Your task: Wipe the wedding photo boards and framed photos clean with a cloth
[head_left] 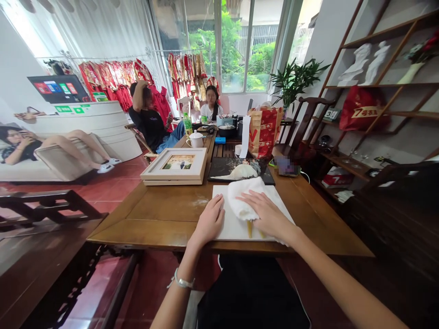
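Observation:
A white board (236,226) lies flat on the wooden table (161,214) in front of me. My right hand (269,214) rests palm down on a white cloth (242,194) that lies on the board, fingers stretched out over it. A thin yellow strip (249,227) pokes out from under the cloth. My left hand (209,221) lies flat with fingers together on the board's left edge, steadying it. A bracelet sits on my left wrist.
Stacked white picture frames (176,165) and a dark picture (240,170) lie farther up the table, with a teapot (196,138), a green bottle, a red bag (264,130) and a phone (287,165). Two people sit at the far end. Shelves stand at right, a dark bench at left.

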Demonstrator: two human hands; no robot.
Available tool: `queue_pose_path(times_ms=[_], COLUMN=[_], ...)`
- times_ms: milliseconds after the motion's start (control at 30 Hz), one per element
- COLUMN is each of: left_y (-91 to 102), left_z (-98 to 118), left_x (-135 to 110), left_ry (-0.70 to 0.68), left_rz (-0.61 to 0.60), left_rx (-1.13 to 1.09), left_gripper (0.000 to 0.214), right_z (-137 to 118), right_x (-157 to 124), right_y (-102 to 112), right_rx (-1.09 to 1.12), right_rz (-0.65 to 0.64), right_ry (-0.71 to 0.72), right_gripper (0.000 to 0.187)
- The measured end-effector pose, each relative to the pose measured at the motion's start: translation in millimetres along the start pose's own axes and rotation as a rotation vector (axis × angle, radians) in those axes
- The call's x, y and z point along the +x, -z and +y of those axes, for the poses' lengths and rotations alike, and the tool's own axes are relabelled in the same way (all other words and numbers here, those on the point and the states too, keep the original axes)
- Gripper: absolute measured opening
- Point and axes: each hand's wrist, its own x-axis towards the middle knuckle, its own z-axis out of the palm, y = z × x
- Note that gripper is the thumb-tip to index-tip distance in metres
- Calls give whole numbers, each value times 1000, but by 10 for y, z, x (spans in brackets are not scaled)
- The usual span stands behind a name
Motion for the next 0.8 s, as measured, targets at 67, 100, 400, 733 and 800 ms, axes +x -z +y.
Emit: queue_pose_path(times_ms=[67, 100, 400, 733, 800], left_y=[6, 8, -5, 0, 3], left_z=[-2, -4, -25, -26, -37], left_x=[-3, -5, 0, -2, -4], left_ry=[0, 1, -22, 1, 2], left_rz=[-8, -13, 2, 22, 20], left_rx=[2, 4, -16, -30, -33], left_gripper=[41, 41, 42, 40, 40], right_z=[97, 135, -240, -590, -528], right_x=[141, 220, 86, -494, -323], right_y=[9, 11, -166, -217, -184], right_rx=[-18, -31, -164, -145, -171], right_rz=[17, 22, 28, 18, 36], right_ry=[-95, -138, -56, 6, -47], right_gripper=[72, 70, 74, 78, 75])
